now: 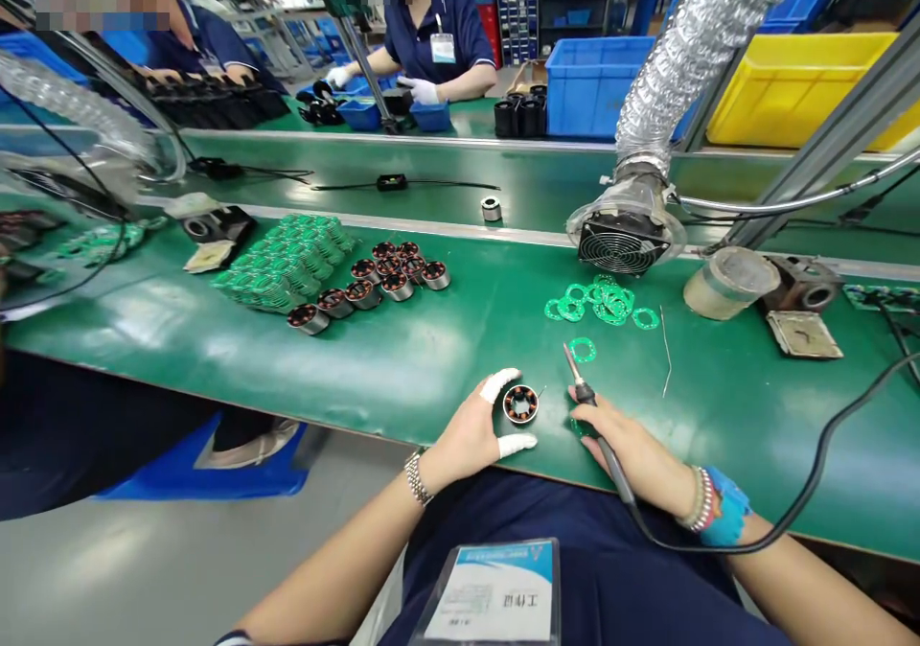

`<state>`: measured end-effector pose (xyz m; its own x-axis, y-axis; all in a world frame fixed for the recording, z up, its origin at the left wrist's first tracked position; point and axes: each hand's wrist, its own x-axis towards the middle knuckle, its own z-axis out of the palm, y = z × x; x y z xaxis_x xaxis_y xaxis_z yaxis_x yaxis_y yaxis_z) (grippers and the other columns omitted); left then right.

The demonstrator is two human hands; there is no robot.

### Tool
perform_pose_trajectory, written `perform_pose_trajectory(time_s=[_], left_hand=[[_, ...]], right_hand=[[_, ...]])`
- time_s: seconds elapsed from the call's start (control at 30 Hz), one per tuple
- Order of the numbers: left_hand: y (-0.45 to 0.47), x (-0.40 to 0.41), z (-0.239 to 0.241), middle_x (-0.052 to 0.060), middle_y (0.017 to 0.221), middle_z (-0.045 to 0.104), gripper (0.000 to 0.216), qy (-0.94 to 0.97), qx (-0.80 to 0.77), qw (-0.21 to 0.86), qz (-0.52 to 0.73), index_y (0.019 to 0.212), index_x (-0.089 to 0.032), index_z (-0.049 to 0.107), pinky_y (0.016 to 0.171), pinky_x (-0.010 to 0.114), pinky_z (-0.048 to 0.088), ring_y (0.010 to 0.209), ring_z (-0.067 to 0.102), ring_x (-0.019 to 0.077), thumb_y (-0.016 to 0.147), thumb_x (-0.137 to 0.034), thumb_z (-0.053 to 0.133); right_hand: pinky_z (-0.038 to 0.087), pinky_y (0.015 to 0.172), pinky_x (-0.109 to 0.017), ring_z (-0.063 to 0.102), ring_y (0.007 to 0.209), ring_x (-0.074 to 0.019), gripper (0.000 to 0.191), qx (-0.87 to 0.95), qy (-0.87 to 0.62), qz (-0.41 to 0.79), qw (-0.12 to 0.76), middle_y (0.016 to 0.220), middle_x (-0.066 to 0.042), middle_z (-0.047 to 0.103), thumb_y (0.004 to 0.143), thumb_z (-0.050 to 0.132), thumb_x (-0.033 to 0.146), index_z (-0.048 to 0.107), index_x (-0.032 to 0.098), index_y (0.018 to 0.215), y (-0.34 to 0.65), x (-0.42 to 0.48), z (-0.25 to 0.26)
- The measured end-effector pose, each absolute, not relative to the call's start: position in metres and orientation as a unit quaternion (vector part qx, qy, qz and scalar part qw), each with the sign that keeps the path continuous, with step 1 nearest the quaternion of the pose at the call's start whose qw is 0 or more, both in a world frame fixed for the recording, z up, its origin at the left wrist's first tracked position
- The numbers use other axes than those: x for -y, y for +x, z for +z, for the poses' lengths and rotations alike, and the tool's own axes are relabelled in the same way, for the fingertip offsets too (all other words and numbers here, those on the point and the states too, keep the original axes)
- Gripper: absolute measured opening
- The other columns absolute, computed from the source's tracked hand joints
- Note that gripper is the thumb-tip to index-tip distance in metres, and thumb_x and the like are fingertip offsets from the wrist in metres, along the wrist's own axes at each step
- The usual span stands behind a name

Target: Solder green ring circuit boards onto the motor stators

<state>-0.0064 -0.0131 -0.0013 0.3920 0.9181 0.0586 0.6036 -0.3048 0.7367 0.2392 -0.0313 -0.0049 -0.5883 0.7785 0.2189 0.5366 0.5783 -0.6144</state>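
Badge (495,596) reads 工作证 — left hand (467,432) spread around stator (510,406), right hand (629,442) gripping soldering iron (586,394).

Navy clothing (647,588) is worn with white fingertip covers (501,384), silver wristband (417,478) and blue cuff (725,509).

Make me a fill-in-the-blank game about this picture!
The right hand holds a soldering iron whose cord is coloured ____.
The left hand wears finger covers coloured ____.
The loose rings near the fan are coloured ____.
The round metal part between the hands is closer to the ____ one.

black; white; green; left
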Motion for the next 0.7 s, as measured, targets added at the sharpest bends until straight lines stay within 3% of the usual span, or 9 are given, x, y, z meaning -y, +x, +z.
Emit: perform_pose_trajectory(time_s=[0.17,0.37,0.53,0.7], left_hand=[[0.0,0.016,-0.005,0.013,0.123,0.055,0.045,0.77,-0.488,0.322,0.254,0.111,-0.02,0.05,0.099,0.048,0.039,0.117,0.05,0.0275,0.071,-0.027,0.068],[0.012,0.027,0.001,0.009,0.112,0.06,0.045,0.79,-0.464,0.293,0.274,0.111,-0.02,0.05,0.102,0.049,0.036,0.107,0.056,0.0249,0.069,-0.024,0.068],[0.018,0.032,0.011,0.008,0.103,0.058,0.046,0.783,-0.44,0.313,0.309,0.11,-0.021,0.049,0.083,0.038,0.05,0.094,0.058,0.0214,0.068,-0.024,0.069],[0.027,0.036,0.013,0.008,0.101,0.053,0.048,0.793,-0.44,0.296,0.301,0.114,-0.021,0.05,0.081,0.035,0.05,0.092,0.056,0.0197,0.069,-0.017,0.066]], right_hand=[[0.052,0.083,-0.031,0.062,0.094,-0.0179,0.028,0.81,-0.419,0.233,0.337,0.105,-0.009,0.061,0.086,0.048,0.016,0.046,0.021,0.114,0.222,0.029,0.006],[0.05,0.069,-0.024,0.06,0.071,-0.0126,0.025,0.767,-0.438,0.276,0.38,0.083,-0.002,0.06,0.084,0.048,0.016,0.046,0.022,0.108,0.215,0.024,0.011],[0.049,0.068,-0.024,0.058,0.068,-0.0123,0.03,0.722,-0.467,0.33,0.389,0.077,0.001,0.057,0.083,0.048,0.018,0.041,0.023,0.111,0.219,0.028,0.006],[0.049,0.067,-0.024,0.057,0.068,-0.0125,0.028,0.757,-0.467,0.281,0.361,0.081,-0.002,0.057,0.085,0.042,0.014,0.043,0.022,0.112,0.219,0.034,-0.003]])
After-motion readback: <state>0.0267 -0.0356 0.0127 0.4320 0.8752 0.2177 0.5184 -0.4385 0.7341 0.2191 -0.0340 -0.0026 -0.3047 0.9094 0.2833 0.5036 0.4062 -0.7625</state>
